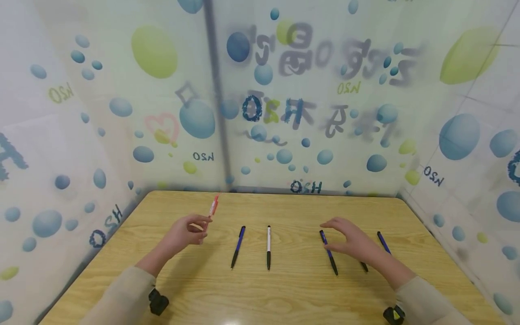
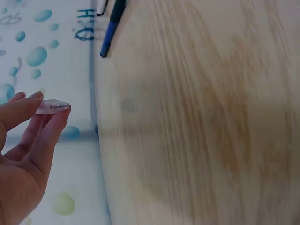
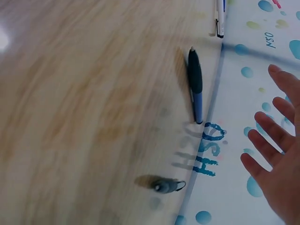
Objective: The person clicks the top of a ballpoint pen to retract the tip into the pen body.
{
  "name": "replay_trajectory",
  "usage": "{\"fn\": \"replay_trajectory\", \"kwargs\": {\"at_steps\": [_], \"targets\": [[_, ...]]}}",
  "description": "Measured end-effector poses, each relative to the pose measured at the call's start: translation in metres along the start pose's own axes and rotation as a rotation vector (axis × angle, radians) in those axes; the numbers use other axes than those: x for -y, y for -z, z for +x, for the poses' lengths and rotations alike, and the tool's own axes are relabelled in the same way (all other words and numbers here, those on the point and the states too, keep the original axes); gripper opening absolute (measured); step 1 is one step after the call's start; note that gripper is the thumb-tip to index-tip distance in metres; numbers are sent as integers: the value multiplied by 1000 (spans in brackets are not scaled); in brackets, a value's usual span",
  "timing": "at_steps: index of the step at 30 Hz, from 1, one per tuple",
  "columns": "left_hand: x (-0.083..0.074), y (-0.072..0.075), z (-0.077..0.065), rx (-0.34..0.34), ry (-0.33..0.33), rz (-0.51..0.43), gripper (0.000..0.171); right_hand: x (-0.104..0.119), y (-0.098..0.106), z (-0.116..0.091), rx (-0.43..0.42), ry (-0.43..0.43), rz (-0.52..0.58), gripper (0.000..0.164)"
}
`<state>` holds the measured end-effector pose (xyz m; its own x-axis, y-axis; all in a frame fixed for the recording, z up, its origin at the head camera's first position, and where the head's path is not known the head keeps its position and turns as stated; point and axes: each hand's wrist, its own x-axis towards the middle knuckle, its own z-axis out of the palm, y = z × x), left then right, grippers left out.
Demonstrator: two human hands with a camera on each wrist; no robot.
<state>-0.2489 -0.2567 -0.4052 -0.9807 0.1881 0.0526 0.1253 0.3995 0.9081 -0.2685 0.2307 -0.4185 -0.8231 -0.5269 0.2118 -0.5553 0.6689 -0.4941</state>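
Note:
My left hand pinches a red-and-clear pen between thumb and fingers, raised above the left part of the table. In the left wrist view its clear pointed end sticks out past the fingertips. My right hand hovers over the right part, fingers spread and holding nothing. Nearest to it lies a blue pen with a black grip. A dark pen tip shows below that hand, the rest hidden. Another blue pen lies farther right, partly covered by the hand and wrist.
Between the hands, a blue pen and a white pen with a black grip lie apart on the wooden table. Patterned curtain-like walls enclose the table at the back and both sides.

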Motion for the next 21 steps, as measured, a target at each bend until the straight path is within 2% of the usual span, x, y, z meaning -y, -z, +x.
{"fn": "replay_trajectory", "kwargs": {"at_steps": [7,16,21], "targets": [[12,11,-2,46,8,109,40,-10,0,-9,41,-50,-6,57],[21,20,-4,106,2,247,37,-15,1,-16,77,-66,-57,60],[24,23,-4,135,58,270,34,-18,2,-19,110,-74,-66,62]]}}
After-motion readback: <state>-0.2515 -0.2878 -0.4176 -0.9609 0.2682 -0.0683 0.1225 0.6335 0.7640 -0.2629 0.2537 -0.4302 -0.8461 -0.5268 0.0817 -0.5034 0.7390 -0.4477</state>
